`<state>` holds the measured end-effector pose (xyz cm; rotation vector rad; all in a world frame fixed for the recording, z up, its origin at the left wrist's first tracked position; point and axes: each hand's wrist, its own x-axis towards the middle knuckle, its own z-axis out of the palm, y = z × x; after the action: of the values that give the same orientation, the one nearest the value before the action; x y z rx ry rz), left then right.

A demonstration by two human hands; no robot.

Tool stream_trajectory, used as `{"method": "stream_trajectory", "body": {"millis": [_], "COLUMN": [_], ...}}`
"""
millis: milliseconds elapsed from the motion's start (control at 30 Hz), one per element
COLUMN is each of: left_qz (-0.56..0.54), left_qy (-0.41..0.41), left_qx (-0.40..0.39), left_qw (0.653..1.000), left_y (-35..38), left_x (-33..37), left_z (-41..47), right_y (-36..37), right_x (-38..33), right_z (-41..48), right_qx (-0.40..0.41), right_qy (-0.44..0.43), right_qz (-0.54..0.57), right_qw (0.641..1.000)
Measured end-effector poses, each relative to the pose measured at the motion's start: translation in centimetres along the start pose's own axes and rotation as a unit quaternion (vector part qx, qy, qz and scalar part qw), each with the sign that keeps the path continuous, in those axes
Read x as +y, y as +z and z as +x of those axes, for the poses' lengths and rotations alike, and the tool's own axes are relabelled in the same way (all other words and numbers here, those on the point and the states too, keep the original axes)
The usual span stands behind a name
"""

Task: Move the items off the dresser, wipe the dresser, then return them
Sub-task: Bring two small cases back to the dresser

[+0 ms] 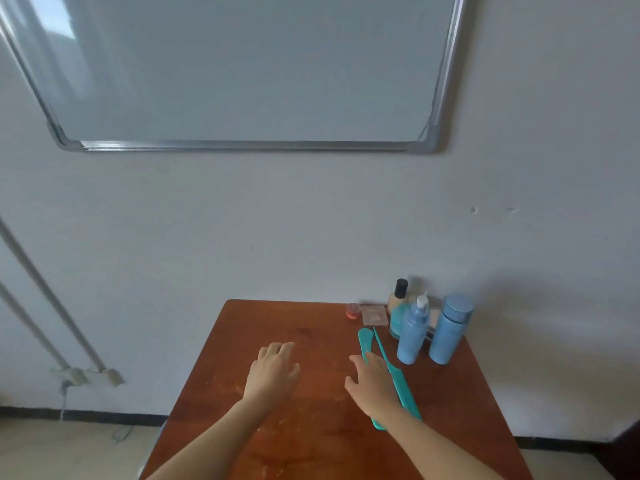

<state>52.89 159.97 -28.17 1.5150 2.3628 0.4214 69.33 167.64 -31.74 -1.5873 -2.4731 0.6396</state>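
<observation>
The dresser (pixel 311 445) has a reddish-brown wooden top with pale smears. My left hand (pixel 275 370) hovers over its middle, fingers relaxed, holding nothing. My right hand (pixel 372 382) lies over two teal combs (pixel 366 341); its fingers rest on them, and whether they grip is unclear. At the back right stand a blue pump bottle (pixel 412 336), a blue capped bottle (pixel 450 330), a beige bottle with a black cap (pixel 398 296), a teal jar (pixel 398 320), a small red jar (pixel 353 310) and a clear compact (pixel 374 315).
The dresser stands against a pale wall (pixel 277 220) under a framed whiteboard (pixel 242 71). Grey pipes (pixel 52 306) run down the wall at the left to a fitting near the floor. Tiled floor (pixel 69 452) shows left of the dresser.
</observation>
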Motion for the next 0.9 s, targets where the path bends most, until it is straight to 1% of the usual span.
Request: {"method": "stream_trajectory", "body": {"millis": [100, 200, 300, 400, 467, 533, 600, 767, 900], "left_qz": [-0.012, -0.022, -0.008, -0.004, -0.002, 0.004, 0.01, 0.042, 0.07], "left_qy": [0.001, -0.014, -0.028, -0.03, -0.011, 0.015, 0.039, 0.107, 0.144], "left_qx": [-0.006, -0.03, -0.059, -0.068, -0.067, -0.063, -0.066, -0.096, -0.133], "left_qw": [1.0, 0.999, 0.998, 0.997, 0.998, 0.998, 0.997, 0.989, 0.978], "left_y": [1.0, 2.7, 4.5, 5.2, 5.5, 5.5, 5.5, 5.9, 6.7], "left_x": [1.4, 1.5, 1.5, 2.3, 3.2, 4.2, 5.2, 7.5, 9.3], "left_z": [3.5, 5.7, 7.1, 8.8, 10.2, 11.8, 13.6, 17.9, 20.3], "right_y": [-0.4, -0.3, 0.5, 1.5, 1.8, 1.9, 2.4, 3.0, 3.3], "right_x": [1.2, 2.3, 3.0, 3.3, 2.9, 2.6, 3.0, 3.7, 4.6], "right_z": [3.7, 6.3, 7.5, 8.4, 8.8, 9.5, 10.4, 11.1, 11.9], "right_qx": [0.023, 0.047, 0.051, 0.044, 0.049, 0.079, 0.079, 0.094, 0.111], "right_qy": [0.016, 0.034, 0.032, 0.03, 0.042, 0.045, 0.052, 0.051, 0.045], "right_qz": [-0.01, -0.006, -0.003, -0.01, -0.024, -0.027, -0.046, -0.059, -0.063], "right_qw": [1.0, 0.998, 0.998, 0.999, 0.998, 0.995, 0.994, 0.992, 0.991]}}
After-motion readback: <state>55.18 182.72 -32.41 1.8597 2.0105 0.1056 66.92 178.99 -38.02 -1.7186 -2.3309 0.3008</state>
